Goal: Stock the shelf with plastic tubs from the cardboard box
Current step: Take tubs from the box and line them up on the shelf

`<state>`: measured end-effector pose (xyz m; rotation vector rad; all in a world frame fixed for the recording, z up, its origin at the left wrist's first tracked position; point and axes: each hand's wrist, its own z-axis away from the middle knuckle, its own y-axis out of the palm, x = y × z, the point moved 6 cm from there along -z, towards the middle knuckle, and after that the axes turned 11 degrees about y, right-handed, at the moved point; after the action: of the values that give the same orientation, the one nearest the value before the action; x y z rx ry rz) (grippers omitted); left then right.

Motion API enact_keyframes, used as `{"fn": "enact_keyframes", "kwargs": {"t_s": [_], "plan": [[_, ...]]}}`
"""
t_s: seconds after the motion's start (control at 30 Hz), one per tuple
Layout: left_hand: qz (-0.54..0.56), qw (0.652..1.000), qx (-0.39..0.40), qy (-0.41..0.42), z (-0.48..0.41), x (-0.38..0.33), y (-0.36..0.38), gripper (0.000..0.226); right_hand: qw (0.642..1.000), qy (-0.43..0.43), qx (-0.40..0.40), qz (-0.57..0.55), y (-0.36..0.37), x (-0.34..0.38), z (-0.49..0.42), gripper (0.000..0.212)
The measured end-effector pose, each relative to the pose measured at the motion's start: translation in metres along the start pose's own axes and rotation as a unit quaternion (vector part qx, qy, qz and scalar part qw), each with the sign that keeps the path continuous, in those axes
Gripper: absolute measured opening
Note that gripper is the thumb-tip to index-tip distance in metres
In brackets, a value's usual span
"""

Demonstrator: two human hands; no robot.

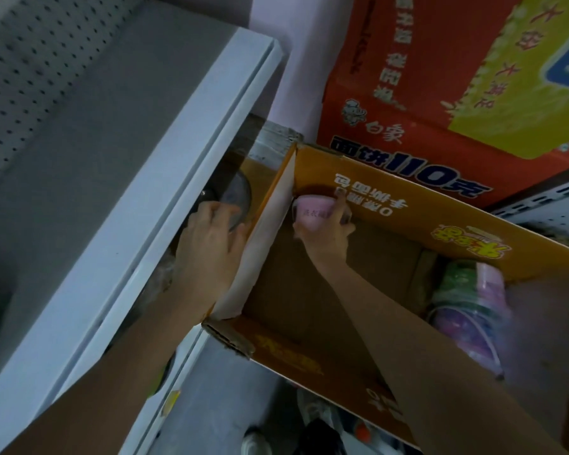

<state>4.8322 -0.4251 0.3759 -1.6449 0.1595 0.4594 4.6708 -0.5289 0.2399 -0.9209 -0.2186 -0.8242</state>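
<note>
Pink tub [311, 208] sits in the far-left corner of the cardboard box [440, 231], your right grip [326, 226] curled round it; the shelf [165, 192] lies just left, where your left grip [211, 234] clasps a clear-lidded tub [237, 193].

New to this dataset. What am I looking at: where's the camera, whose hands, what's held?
No machine here: a person works bare-handed, and the one picture comes from a camera on their head, looking down. The left hand reaches under the white shelf edge and holds a clear-lidded tub on the level below. The right hand grips a pink tub at the far end of the open cardboard box. More tubs lie stacked at the box's right end. A red carton stands behind.
</note>
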Motion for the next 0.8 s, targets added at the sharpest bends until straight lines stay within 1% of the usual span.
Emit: {"fn": "enact_keyframes", "kwargs": {"t_s": [0.17, 0.23, 0.37, 0.43, 0.5, 0.57, 0.67, 0.73, 0.8], "plan": [[0.001, 1.0, 0.007, 0.02, 0.003, -0.009, 0.001, 0.028, 1.0, -0.017, 0.003, -0.006, -0.013, -0.009, 0.006, 0.108], [0.002, 0.999, 0.014, 0.038, 0.003, -0.019, 0.001, 0.027, 1.0, -0.026, 0.001, -0.01, -0.025, -0.016, 0.014, 0.104], [0.006, 0.998, 0.042, 0.045, 0.005, -0.048, 0.003, 0.03, 0.999, -0.04, -0.013, -0.017, -0.061, -0.038, 0.031, 0.1], [0.009, 0.996, 0.056, 0.066, 0.008, -0.068, 0.005, 0.029, 0.998, -0.049, -0.023, -0.016, -0.085, -0.05, 0.038, 0.1], [0.013, 0.995, 0.07, 0.076, 0.012, -0.086, 0.01, 0.029, 0.998, -0.025, -0.019, -0.063, -0.111, -0.065, 0.044, 0.103], [0.017, 0.993, 0.084, 0.082, 0.018, -0.104, 0.017, 0.03, 0.996, -0.025, -0.027, -0.083, -0.141, -0.077, 0.053, 0.103], [0.048, 0.988, 0.121, 0.086, 0.028, -0.134, 0.034, 0.031, 0.992, -0.051, -0.067, -0.098, -0.19, -0.096, 0.067, 0.102], [0.058, 0.98, 0.158, 0.107, 0.034, -0.155, 0.049, 0.032, 0.987, -0.07, -0.097, -0.106, -0.221, -0.111, 0.076, 0.101], [0.069, 0.971, 0.191, 0.129, 0.041, -0.175, 0.063, 0.031, 0.983, -0.07, -0.107, -0.131, -0.25, -0.127, 0.084, 0.101]]}}
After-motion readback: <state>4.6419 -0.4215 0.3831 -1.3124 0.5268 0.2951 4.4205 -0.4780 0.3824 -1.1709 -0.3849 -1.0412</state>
